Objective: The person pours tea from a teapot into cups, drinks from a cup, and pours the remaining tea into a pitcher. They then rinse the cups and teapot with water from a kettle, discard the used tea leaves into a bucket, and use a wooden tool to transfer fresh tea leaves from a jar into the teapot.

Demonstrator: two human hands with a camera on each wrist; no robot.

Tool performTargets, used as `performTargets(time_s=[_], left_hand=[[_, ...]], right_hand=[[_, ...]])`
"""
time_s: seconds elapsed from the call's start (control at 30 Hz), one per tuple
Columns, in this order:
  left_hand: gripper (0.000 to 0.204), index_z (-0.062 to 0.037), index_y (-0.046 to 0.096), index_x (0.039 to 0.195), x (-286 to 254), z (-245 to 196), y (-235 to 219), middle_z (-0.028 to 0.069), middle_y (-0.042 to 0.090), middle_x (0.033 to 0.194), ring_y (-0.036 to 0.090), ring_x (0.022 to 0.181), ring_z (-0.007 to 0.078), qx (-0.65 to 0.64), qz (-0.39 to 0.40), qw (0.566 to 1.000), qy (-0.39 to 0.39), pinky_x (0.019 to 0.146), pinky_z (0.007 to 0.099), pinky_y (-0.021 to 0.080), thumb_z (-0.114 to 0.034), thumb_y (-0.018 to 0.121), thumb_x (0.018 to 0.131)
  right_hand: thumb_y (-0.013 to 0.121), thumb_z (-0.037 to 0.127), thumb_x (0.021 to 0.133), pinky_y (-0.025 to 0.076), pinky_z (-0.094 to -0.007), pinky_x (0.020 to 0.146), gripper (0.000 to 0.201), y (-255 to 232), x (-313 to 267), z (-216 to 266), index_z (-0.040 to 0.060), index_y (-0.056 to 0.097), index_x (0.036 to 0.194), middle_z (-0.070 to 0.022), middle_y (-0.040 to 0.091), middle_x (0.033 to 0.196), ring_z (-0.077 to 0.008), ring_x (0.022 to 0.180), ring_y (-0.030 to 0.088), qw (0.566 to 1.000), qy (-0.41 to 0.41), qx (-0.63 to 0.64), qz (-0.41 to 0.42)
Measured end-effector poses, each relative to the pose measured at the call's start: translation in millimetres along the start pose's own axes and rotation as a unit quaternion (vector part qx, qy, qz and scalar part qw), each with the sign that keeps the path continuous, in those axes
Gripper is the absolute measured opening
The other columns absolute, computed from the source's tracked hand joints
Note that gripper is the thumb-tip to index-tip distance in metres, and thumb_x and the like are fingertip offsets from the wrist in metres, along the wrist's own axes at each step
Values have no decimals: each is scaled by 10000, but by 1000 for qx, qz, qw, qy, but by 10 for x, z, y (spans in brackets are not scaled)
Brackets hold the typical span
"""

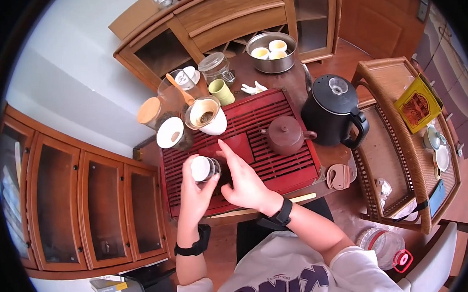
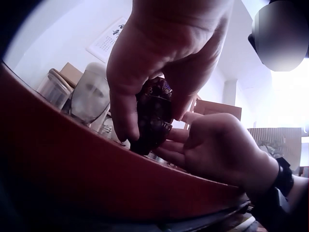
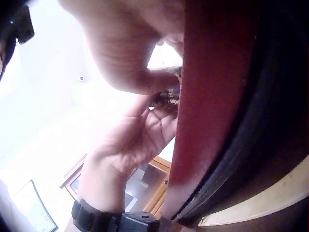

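My left hand [image 1: 193, 197] grips a small jar [image 1: 214, 167] with a white round top, above the left part of the red slatted tea tray [image 1: 293, 176]. In the left wrist view the jar [image 2: 154, 118] looks dark with a patterned band, between the thumb and fingers of the left hand [image 2: 166, 48]. Just right of it my right hand [image 1: 246, 184] is held with fingers extended; in the left wrist view the right hand's [image 2: 217, 150] fingertips reach beside the jar, and contact is unclear. The right wrist view shows the jar mostly hidden between both hands.
On the tray stand a brown teapot [image 1: 285, 136] and a white cup with a strainer [image 1: 212, 121]. Beyond are glass jars [image 1: 216, 68], a green cup [image 1: 221, 92] and a steel bowl of cups [image 1: 272, 65]. A black kettle [image 1: 329, 110] stands right, beside a wicker cart [image 1: 390, 66].
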State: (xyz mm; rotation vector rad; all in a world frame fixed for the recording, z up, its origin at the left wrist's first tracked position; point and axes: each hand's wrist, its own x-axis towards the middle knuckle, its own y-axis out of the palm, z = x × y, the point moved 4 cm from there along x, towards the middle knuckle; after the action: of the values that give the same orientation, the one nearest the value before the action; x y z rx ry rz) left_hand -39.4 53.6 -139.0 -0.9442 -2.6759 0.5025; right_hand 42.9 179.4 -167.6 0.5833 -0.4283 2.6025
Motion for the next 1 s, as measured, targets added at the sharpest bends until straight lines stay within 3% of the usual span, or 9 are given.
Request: performTargets(time_s=[0.1,0.2,0.33,0.57,0.63,1.0], left_hand=[[559,-35,437,1371,82,95,-205,104,602,1192,603,1114,189,45,-43,998,29,966,337,489,4,712,886],[522,-25,465,1336,137,103,-445,108,626,1164,611,1087,191,105,-73,991,39,955,334,487,-5,717,880],[521,-25,453,1338,208,213,-677,92,606,1169,601,1071,175,91,-66,994,13,945,328,487,-6,713,888],[543,-19,446,1364,192,339,-713,89,585,1212,581,1116,169,78,-74,994,0,985,323,470,-8,714,891],[584,-13,425,1399,207,364,-722,98,579,1249,583,1139,176,77,-61,995,2,988,328,478,-11,715,892],[804,-33,309,1535,83,216,-654,174,554,1356,573,1220,240,115,-91,989,3,1026,364,469,-53,752,864]], right_hand=[[612,-21,720,395,-450,1131,961,-9,-12,-2,0,166,1571,-286,515,1369,-415,1320,499,999,33,-2,-4],[607,-21,711,416,-464,1104,935,3,-11,-8,-33,192,1549,-302,490,1354,-437,1287,492,1000,21,0,-3],[613,-7,723,429,-460,1082,899,8,-7,-6,-39,225,1534,-293,498,1335,-441,1254,505,1000,12,-9,-11],[645,7,749,440,-432,1075,851,22,-10,-35,-16,279,1517,-267,543,1293,-392,1250,538,999,26,-19,-15],[627,18,743,439,-463,1058,842,32,-10,-40,-47,278,1506,-286,503,1312,-446,1218,517,1000,17,-10,-4],[635,24,751,441,-460,1059,796,22,-17,-10,-48,322,1480,-281,509,1313,-443,1228,515,1000,2,-25,-12]])
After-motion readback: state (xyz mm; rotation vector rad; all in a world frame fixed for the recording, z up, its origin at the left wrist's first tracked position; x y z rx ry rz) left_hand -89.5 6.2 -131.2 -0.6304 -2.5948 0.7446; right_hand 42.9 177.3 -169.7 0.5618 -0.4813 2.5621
